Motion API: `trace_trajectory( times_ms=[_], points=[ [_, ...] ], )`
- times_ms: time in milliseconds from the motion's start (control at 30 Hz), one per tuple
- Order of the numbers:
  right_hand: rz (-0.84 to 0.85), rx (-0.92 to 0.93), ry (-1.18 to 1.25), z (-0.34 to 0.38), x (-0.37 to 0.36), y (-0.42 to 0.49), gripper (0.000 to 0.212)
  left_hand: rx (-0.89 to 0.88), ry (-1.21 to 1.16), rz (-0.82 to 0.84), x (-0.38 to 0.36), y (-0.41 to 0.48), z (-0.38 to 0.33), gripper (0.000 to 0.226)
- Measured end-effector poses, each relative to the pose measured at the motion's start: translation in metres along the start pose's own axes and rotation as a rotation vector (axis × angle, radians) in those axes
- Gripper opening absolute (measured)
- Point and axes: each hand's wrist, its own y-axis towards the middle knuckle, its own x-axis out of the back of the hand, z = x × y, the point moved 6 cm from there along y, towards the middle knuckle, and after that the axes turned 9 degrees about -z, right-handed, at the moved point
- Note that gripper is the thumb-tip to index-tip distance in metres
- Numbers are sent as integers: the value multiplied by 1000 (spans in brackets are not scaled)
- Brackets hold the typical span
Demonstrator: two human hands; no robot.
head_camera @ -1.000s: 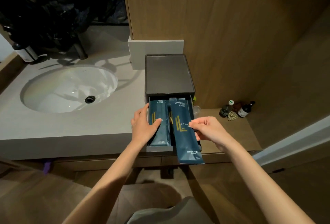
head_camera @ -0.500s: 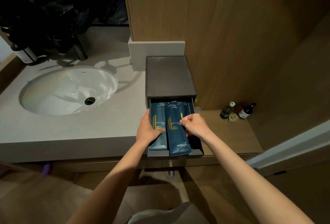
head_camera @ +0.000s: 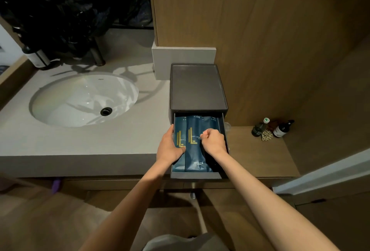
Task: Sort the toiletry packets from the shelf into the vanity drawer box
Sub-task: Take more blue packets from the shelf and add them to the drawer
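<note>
Pushed fully into the drawer (head_camera: 196, 175) now, the dental kit packet (head_camera: 195, 156) lies front-to-back; your curled right hand (head_camera: 213, 141) pinches it, your flat left hand (head_camera: 169, 146) steadies the neighbouring packet (head_camera: 179, 126).

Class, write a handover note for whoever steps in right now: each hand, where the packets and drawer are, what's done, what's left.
Left hand: open, pressing the left packet at the left wall of the drawer.
Right hand: curled, seemingly pinching the middle packet.
Packets: both lie lengthwise in the open drawer; a third packet lies at the right, partly hidden.
Done: packets are inside.
Left: let go, settle them flat, probably push the drawer shut.
</note>
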Motion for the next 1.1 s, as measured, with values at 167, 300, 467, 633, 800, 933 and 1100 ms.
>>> trace_trajectory(
  times_ms=[167, 300, 467, 633, 800, 933, 1100],
  points=[
    [-9, 98, -27, 4, 0, -2, 20, -47, -55, 19, 1, -2, -5, 75],
    [-43, 140, -32, 4, 4, -4, 14, -47, -77, 24, 3, -4, -7, 75],
    [14, 528, -226, 18, 17, -16, 54, -24, -77, 33, 4, -5, -6, 81],
    [419, 709, -527, 8, 1, -25, 97, -3, -53, 35, 6, -8, -5, 84],
    [480, 743, -655, 0, -17, -23, 108, 1, -17, 37, 8, -11, -9, 83],
    [457, 746, -683, 1, -19, -20, 111, -16, 8, 18, 12, -14, -11, 80],
    [454, 728, -726, 3, -19, -18, 112, -40, 33, -4, 19, -21, -18, 72]
  ],
)
